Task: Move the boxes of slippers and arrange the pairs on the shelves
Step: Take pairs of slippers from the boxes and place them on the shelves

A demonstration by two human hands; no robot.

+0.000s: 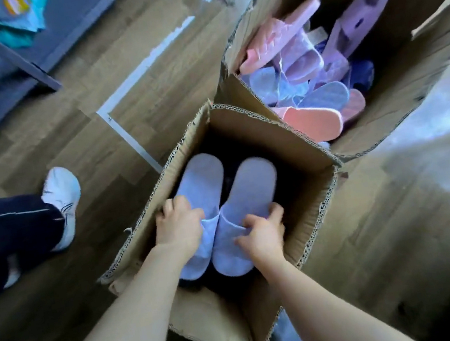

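Head view: gripping one pale slipper [199, 192] with the left hand [178, 227], its mate [248, 193] with the right hand [262, 236], inside the small box [272, 126]. Could snag on its rim or slip free.

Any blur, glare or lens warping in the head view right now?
Head view: wide-angle warping bends the wooden floor planks near the corners; pale haze smears the picture's right side; the pale lilac fabric slippers, left hand and right hand in the small brown cardboard box look fairly sharp; its bottom is deep shadow.
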